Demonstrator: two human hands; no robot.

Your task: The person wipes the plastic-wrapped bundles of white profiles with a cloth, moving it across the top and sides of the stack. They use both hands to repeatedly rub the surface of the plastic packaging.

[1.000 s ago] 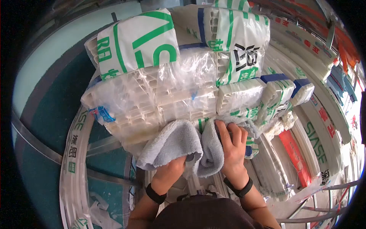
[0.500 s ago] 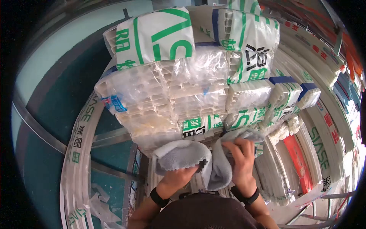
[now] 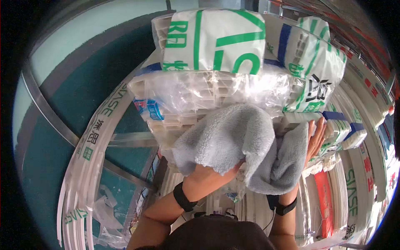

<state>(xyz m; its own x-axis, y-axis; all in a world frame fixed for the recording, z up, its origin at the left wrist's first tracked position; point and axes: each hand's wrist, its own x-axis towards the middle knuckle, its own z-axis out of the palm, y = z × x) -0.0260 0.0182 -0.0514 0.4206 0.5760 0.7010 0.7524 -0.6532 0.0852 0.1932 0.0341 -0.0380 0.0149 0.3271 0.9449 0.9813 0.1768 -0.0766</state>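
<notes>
A fluffy grey cloth [image 3: 227,137] is spread in front of me against the stacked, plastic-wrapped white profiles [image 3: 183,89]. My left hand [image 3: 212,173] reaches beneath its left part, with the fingers mostly hidden by the fabric. The cloth's folded right part rests against my right hand [image 3: 315,139], whose fingers stretch upward along its edge beside the wrapped bundles. The right thumb is out of sight behind the cloth. Both wrists wear black bands.
Wrapped packs with green lettering [image 3: 227,39] top the stack. Long white profiles [image 3: 89,141] curve along the left near a metal rack bar [image 3: 50,108]. A red strip [image 3: 324,204] lies among profiles at right. Loose clear plastic [image 3: 108,212] hangs at lower left.
Both hands have moved up and forward with the cloth, which is now spread wider over the stack front. The right fingers have gone from curled to stretched out. The view has shifted.
</notes>
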